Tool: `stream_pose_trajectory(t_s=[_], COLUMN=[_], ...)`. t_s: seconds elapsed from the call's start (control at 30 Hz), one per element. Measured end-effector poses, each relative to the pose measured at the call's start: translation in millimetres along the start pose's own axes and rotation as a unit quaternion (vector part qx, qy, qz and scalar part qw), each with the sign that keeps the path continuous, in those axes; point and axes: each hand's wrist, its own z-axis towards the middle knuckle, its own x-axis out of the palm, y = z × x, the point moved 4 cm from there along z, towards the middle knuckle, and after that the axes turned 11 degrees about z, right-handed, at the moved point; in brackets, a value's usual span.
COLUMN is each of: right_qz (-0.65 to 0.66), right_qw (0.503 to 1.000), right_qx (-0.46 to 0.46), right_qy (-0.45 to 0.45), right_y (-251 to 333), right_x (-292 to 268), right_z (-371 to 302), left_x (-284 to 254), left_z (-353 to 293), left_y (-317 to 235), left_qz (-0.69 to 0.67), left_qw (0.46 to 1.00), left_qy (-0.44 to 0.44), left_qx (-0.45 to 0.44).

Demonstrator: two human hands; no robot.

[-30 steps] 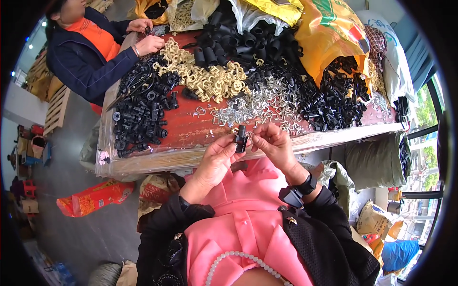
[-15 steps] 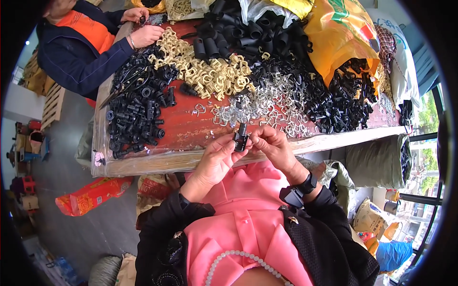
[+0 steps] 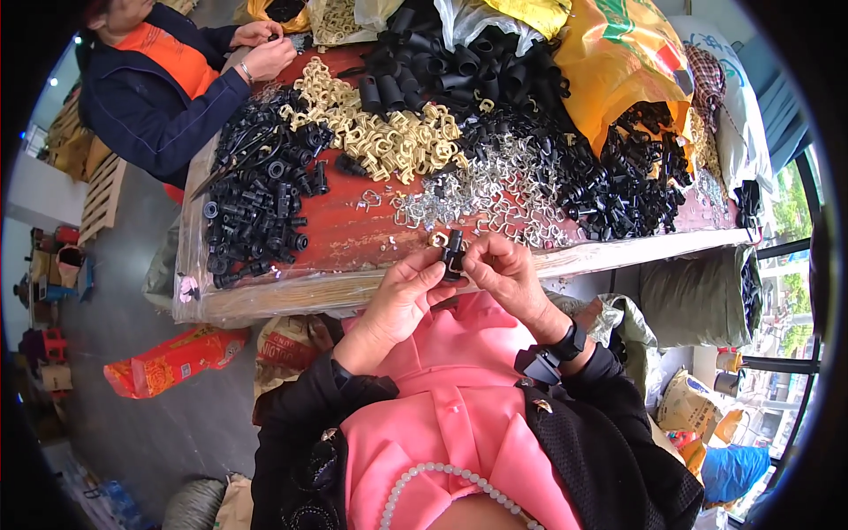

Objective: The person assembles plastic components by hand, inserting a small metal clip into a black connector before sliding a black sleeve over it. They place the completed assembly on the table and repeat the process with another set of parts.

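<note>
Just over the table's near edge, my left hand (image 3: 405,299) pinches a black plastic pipe fitting (image 3: 454,254) between thumb and fingers, upright. My right hand (image 3: 511,281) is closed at the fitting's right side, fingertips pressed together against or beside it; what they hold, if anything, is too small to make out. A beige clip (image 3: 438,239) shows at the fitting's upper left; I cannot tell whether it touches the fitting. Beyond my hands lie a heap of silvery wire clips (image 3: 508,190) and a pile of beige plastic clips (image 3: 402,141).
Black fittings (image 3: 256,216) cover the table's left side. Black tubes (image 3: 459,66) are heaped at the back, near a yellow bag (image 3: 623,71) spilling dark parts (image 3: 632,168). A co-worker (image 3: 163,88) handles a small part at the far left. A wooden edge (image 3: 353,287) borders the red tabletop.
The black fitting has turned slightly in my left fingers and shifted a little right. My right fingertips have come closer to its side. The beige clip now shows more clearly.
</note>
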Motion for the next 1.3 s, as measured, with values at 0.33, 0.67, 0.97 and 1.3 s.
stream_pose_trajectory(t_s=[0.33,0.67,0.97,1.3], right_qz=[0.110,0.174,0.066,-0.124], right_qw=[0.993,0.980,0.997,0.989], right_qx=[0.047,0.087,0.028,-0.066], right_qy=[-0.015,-0.038,0.012,-0.047], right_y=[-6,-20,-14,-12], right_x=[2,-8,-4,-4], right_z=[-8,1,6,-9], left_x=[9,-6,1,-4], left_z=[-8,2,5,-2], left_y=[0,3,-5,8], left_qz=[0.009,-0.025,-0.067,-0.048], left_qw=[1.000,1.000,0.997,0.995], left_qy=[0.003,0.001,0.040,-0.048], left_qx=[-0.015,-0.006,0.025,0.067])
